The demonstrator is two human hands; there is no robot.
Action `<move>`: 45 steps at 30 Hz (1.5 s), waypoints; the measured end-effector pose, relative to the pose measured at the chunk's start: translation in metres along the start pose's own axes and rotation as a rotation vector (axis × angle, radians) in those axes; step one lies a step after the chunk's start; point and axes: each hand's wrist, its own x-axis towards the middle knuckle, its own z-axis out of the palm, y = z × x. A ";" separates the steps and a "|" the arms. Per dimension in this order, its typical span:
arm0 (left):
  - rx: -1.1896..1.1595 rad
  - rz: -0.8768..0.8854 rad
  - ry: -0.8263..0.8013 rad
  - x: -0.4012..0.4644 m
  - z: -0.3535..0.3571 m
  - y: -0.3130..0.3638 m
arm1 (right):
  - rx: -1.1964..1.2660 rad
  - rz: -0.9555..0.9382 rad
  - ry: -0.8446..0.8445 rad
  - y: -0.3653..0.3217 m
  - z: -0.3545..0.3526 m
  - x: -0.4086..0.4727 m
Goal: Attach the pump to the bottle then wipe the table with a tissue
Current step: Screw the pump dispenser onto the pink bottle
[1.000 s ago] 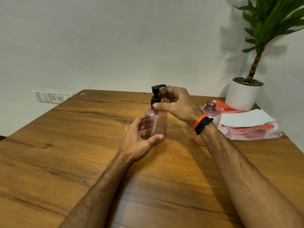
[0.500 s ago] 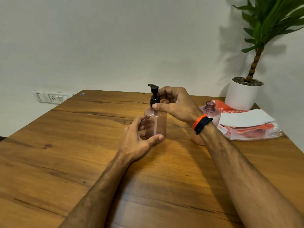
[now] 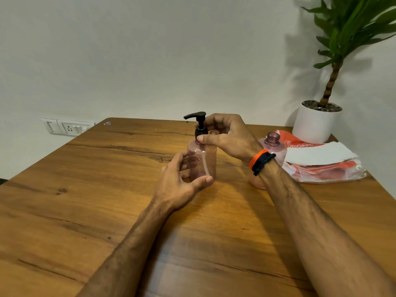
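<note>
A clear pink bottle (image 3: 203,159) stands upright on the wooden table (image 3: 107,189). My left hand (image 3: 180,183) grips its lower body, thumb in front and fingers behind. A black pump (image 3: 199,123) sits in the bottle's neck, spout pointing left. My right hand (image 3: 229,136) pinches the pump's collar between thumb and fingers. A white tissue (image 3: 319,155) lies on an orange-and-clear tissue pack (image 3: 330,170) at the right.
A second pink bottle (image 3: 273,146) without a pump stands behind my right wrist. A white pot with a green plant (image 3: 315,123) occupies the far right corner. A wall socket (image 3: 66,126) is beyond the table's left edge.
The pump's spout has turned from pointing right to pointing left as my right hand twists the collar. My left hand keeps the bottle in place.
</note>
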 end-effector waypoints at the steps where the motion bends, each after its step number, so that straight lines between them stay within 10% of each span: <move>1: 0.000 0.001 0.002 0.000 0.000 0.001 | 0.005 -0.004 0.001 0.000 0.000 0.000; 45: 0.123 -0.082 0.011 -0.008 0.006 0.016 | 0.415 -0.232 0.589 -0.048 -0.055 -0.009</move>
